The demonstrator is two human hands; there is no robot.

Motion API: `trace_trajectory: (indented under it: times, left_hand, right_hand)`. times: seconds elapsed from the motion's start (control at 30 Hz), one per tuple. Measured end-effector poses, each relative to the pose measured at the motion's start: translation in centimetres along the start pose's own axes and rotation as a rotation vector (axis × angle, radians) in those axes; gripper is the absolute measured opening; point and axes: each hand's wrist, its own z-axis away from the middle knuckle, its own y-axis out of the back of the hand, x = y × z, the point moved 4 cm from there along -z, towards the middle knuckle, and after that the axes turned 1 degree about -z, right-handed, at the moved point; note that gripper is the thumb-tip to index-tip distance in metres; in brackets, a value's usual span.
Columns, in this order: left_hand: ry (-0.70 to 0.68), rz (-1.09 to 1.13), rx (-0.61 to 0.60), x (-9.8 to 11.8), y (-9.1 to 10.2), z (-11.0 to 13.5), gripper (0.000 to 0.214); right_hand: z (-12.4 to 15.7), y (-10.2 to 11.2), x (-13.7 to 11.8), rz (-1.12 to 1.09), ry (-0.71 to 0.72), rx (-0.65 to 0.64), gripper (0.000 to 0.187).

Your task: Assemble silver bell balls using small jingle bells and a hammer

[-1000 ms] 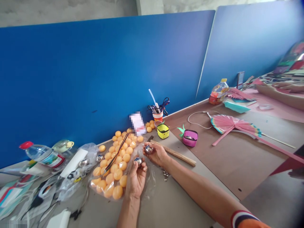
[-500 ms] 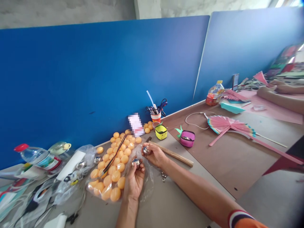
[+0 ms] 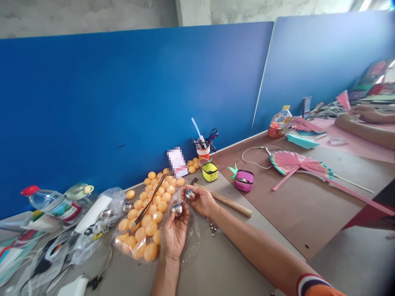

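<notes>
My left hand (image 3: 175, 232) is turned palm up, its fingers curled round a shiny silver ball (image 3: 177, 209). A second silver ball (image 3: 190, 194) is in my right hand (image 3: 202, 201), held by the fingers just above and to the right of the first. The two balls are close together but apart. Beneath and left of my hands lies a clear plastic bag of orange balls (image 3: 151, 228), with a dark cord (image 3: 149, 201) across it. A wooden-handled tool (image 3: 231, 204) lies behind my right hand, its head partly hidden. Small metal balls (image 3: 213, 228) sit by my right wrist.
Yellow (image 3: 210, 172) and purple (image 3: 244, 181) small baskets stand beyond my hands, near a cup of pens (image 3: 203, 153) and a phone (image 3: 177, 162). Bottles (image 3: 55, 203) and plastic bags clutter the left. At right are a pink paper fan (image 3: 296, 162) and another person's arms (image 3: 364, 123).
The fingers of both hands have loosened a little, so more of each silver ball shows. The balls stay at nearly the same spots. The view has shifted very slightly.
</notes>
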Motion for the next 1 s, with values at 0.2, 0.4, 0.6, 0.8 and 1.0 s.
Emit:
trace_trajectory:
  times: [0.2,0.4,0.6,0.8,1.0]
  left_hand:
    - [-0.021,-0.062,0.009,-0.2,-0.45,0.52,0.013]
    - [-0.022,-0.04,0.062,-0.04,-0.28,0.56,0.006]
    - [-0.061,-0.069,0.043,0.09,-0.19,0.45,0.025]
    - [-0.062,-0.053,0.006,-0.02,-0.3,0.35,0.023]
    - [-0.068,-0.076,0.046,-0.02,-0.41,0.46,0.028]
  right_hand:
    - [0.44,-0.08,0.17,0.068,-0.074,-0.001,0.017]
    - [0.55,0.04,0.07,0.095,-0.035,0.026,0.016]
    - [0.59,0.29,0.3,0.141,-0.037,-0.008,0.02]
    - [0.17,0.46,0.35,0.138,-0.041,0.054,0.022]
    - [0.28,-0.32,0.56,0.197,-0.108,0.147,0.042]
